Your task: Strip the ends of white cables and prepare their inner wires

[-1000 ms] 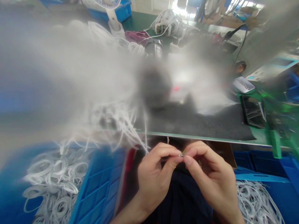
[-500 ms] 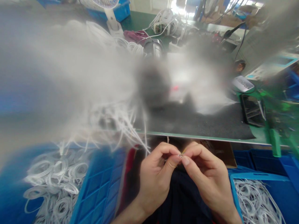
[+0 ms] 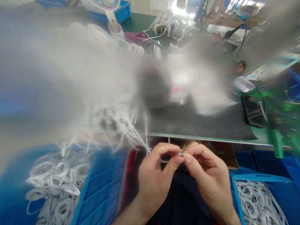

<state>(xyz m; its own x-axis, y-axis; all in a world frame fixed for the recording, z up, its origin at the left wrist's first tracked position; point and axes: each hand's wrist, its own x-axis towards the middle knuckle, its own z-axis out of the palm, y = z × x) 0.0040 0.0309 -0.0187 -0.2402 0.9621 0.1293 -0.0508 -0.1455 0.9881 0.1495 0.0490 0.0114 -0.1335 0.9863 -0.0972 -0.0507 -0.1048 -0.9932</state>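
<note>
My left hand (image 3: 156,175) and my right hand (image 3: 206,178) meet fingertip to fingertip over my lap, just below the bench edge. Both pinch the same thing: the small metal end of a white cable (image 3: 181,153), with a thin yellow wire tip sticking up from it. The cable runs leftward from my left fingers toward a loose bundle of white cables (image 3: 122,125) hanging over the bench edge. A dark foam mat (image 3: 199,123) lies on the bench right above my hands.
Blue crates of coiled white cables stand at lower left (image 3: 53,184) and lower right (image 3: 257,203). On the green bench (image 3: 262,137) sit a dark tray (image 3: 254,111), a white device (image 3: 243,84) and a fan base (image 3: 114,26). Much of the view is blurred.
Both hands stay pinched together at the cable end with small finger shifts. The view has tilted slightly, bringing more of the right crate into sight.
</note>
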